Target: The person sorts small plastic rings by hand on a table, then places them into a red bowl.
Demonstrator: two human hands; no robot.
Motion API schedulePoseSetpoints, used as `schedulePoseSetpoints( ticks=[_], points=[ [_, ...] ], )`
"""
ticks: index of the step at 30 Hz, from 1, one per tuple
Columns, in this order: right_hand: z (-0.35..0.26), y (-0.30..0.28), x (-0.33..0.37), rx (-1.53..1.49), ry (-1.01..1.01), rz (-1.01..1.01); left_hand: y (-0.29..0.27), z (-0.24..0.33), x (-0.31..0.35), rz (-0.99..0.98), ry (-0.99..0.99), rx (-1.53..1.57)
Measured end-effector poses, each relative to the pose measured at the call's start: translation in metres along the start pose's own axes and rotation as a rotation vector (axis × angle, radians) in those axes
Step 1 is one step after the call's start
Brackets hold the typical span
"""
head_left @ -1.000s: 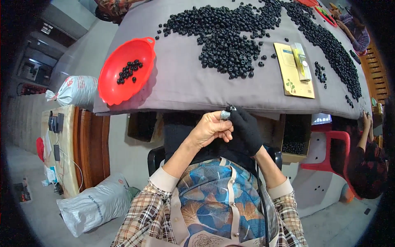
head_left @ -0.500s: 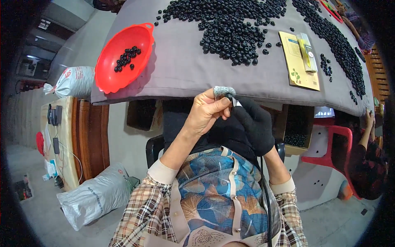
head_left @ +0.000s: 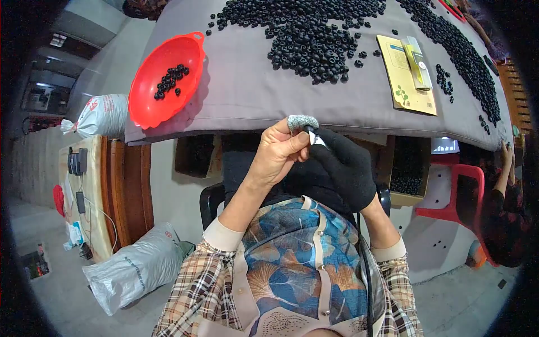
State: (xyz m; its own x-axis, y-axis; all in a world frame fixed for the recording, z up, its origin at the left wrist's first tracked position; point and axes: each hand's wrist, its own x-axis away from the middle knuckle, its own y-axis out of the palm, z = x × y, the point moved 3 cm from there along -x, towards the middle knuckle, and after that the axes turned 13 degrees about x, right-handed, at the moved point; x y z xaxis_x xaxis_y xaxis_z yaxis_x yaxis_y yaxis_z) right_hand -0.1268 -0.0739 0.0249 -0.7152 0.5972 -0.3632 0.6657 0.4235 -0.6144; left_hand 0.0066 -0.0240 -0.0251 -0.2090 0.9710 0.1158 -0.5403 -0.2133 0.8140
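My left hand [head_left: 279,150] is bare except for a grey knitted finger sleeve [head_left: 302,121] on its index finger. Thumb and index finger are pinched together just in front of the table edge. My right hand [head_left: 349,171] wears a black glove, and its fingertips meet those of the left. A small white piece [head_left: 316,139] shows at the gloved fingertips; I cannot tell what it belongs to. Something small and dark sits between the two hands, mostly hidden by the fingers. A red plastic bowl [head_left: 145,106] with several black beads [head_left: 170,80] stands on the table to the left.
Heaps of black ring-shaped beads [head_left: 314,48] cover the far side of the grey tablecloth [head_left: 236,95]. A yellow card package [head_left: 400,76] lies at the right. Below are a cardboard box [head_left: 407,197] and a red chair [head_left: 469,185]. Another person's hand [head_left: 508,156] touches the right edge.
My hands stay pinched together at nearly the same spot, with the gloved fingers slightly shifted. The whole view has moved a little.
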Motion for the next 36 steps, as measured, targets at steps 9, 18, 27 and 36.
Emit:
schedulePoseSetpoints(
  ticks=[9, 18, 27, 36],
  points=[
    [-0.002, -0.001, -0.001, 0.013, -0.023, 0.008, 0.004, 0.003, 0.002, -0.01, 0.02, -0.029],
    [-0.002, -0.005, 0.001, -0.023, -0.007, -0.113, 0.013, 0.01, 0.006, -0.006, 0.047, -0.12],
    [0.009, -0.001, 0.003, 0.014, -0.094, -0.097, 0.013, 0.01, 0.006, 0.028, 0.054, -0.213],
    [-0.001, -0.002, -0.003, 0.048, -0.016, -0.067, 0.012, 0.011, 0.007, 0.022, 0.06, -0.26]
  ],
)
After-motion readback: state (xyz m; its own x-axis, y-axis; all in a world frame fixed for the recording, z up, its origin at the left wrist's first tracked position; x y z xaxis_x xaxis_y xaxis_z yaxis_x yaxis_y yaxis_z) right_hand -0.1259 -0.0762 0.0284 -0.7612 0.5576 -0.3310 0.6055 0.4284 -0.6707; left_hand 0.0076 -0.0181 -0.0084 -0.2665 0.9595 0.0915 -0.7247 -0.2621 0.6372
